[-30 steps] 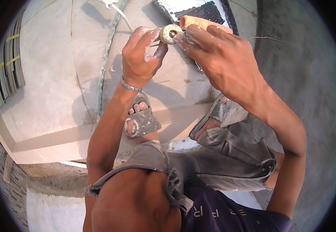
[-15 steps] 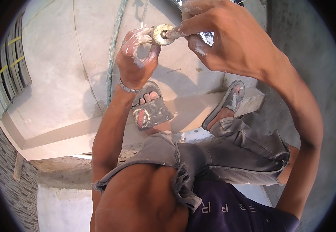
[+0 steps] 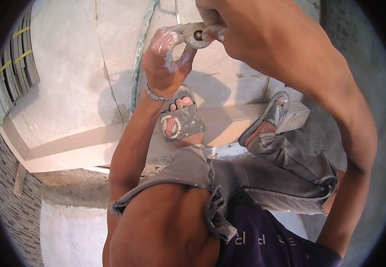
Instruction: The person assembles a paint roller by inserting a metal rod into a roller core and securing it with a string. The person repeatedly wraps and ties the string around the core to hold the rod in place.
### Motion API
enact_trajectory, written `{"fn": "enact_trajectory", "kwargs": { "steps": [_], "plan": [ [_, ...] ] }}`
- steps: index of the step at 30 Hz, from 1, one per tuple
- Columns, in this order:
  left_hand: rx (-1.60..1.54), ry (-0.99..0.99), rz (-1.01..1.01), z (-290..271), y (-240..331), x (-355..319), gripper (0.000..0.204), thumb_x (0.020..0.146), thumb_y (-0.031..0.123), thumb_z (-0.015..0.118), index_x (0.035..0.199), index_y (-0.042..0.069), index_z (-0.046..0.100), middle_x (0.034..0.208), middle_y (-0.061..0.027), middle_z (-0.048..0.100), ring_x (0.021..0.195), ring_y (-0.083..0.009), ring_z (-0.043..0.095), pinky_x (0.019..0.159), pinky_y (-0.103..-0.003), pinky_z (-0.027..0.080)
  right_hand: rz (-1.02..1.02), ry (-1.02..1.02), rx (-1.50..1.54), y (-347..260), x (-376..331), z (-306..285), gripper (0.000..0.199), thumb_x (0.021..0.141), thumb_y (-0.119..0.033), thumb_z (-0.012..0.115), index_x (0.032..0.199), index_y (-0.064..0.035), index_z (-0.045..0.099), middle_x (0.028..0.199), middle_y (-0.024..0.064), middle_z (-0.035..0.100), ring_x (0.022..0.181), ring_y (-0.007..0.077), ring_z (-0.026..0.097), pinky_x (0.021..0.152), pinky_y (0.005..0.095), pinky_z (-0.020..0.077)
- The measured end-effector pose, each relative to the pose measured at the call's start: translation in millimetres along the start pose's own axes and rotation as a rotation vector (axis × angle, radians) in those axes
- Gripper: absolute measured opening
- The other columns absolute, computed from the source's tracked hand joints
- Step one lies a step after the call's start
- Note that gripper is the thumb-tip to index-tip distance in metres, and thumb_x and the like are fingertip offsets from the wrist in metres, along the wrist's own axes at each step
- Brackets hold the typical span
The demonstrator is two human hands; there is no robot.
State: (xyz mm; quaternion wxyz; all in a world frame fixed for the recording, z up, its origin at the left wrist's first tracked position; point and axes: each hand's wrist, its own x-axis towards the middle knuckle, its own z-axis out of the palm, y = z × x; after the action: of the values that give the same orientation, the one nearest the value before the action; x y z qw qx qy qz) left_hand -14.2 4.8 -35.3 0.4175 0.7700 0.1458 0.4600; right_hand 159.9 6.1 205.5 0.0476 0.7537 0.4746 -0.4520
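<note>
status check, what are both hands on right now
Left hand pinching rim of dusty round grey disc. Right hand gripping at disc's centre hole. Nothing between hands; pale tiled floor below.

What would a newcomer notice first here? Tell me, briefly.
At the top centre, the dust-whitened left hand and the right hand together pinch a small round disc. Below them a sandalled foot rests on a long pale slab, and a greenish hose runs up the floor beside it.

Frayed grey shorts (image 3: 264,178), dusty sandals (image 3: 182,122), perhaps a metal bracelet (image 3: 156,95).
</note>
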Motion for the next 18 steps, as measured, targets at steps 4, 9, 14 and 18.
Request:
{"fn": "enact_trajectory", "kwargs": {
  "steps": [4, 9, 14, 18],
  "plan": [
    [-0.058, -0.042, 0.048, 7.6, -2.4, 4.1, 0.060, 0.076, -0.004, 0.084, 0.126, 0.015, 0.058, 0.116, -0.0168, 0.073, 0.095, -0.0361, 0.074, 0.077, -0.040, 0.061, -0.297, 0.145, -0.232, 21.1, -7.7, 10.5, 0.005, 0.087, 0.006, 0.058, 0.085, 0.0084, 0.062, 0.071, 0.0221, 0.064, 0.065, 0.0318, 0.068, 0.057, 0.0397, 0.0543],
    [0.083, -0.195, 0.015, -16.3, 2.7, 0.8, 0.048, 0.071, -0.004, 0.083, 0.113, 0.014, 0.069, 0.118, -0.0169, 0.072, 0.099, -0.0360, 0.073, 0.079, -0.041, 0.062, -0.537, 0.242, -0.395, 30.1, -17.9, 20.6, 0.007, 0.088, 0.004, 0.059, 0.085, 0.0086, 0.064, 0.071, 0.0215, 0.065, 0.064, 0.0307, 0.068, 0.058, 0.0397, 0.0541],
    [0.128, -0.232, -0.007, -30.3, 0.7, -2.7, 0.045, 0.067, -0.004, 0.084, 0.107, 0.014, 0.072, 0.122, -0.0170, 0.070, 0.101, -0.0354, 0.073, 0.079, -0.041, 0.063, -0.592, 0.108, -0.469, 24.1, 17.9, 6.7, 0.009, 0.088, 0.002, 0.060, 0.084, 0.0088, 0.066, 0.070, 0.0209, 0.066, 0.063, 0.0296, 0.067, 0.058, 0.0397, 0.0538],
    [0.130, -0.191, 0.086, -29.0, -8.5, 6.9, 0.051, 0.079, -0.007, 0.083, 0.122, 0.008, 0.061, 0.114, -0.0204, 0.072, 0.101, -0.0352, 0.075, 0.081, -0.040, 0.062, -0.373, -0.080, -0.391, 9.2, 8.9, -12.2, 0.011, 0.088, 0.001, 0.062, 0.083, 0.0090, 0.068, 0.067, 0.0197, 0.066, 0.061, 0.0280, 0.065, 0.058, 0.0391, 0.0534]
  ]
}}
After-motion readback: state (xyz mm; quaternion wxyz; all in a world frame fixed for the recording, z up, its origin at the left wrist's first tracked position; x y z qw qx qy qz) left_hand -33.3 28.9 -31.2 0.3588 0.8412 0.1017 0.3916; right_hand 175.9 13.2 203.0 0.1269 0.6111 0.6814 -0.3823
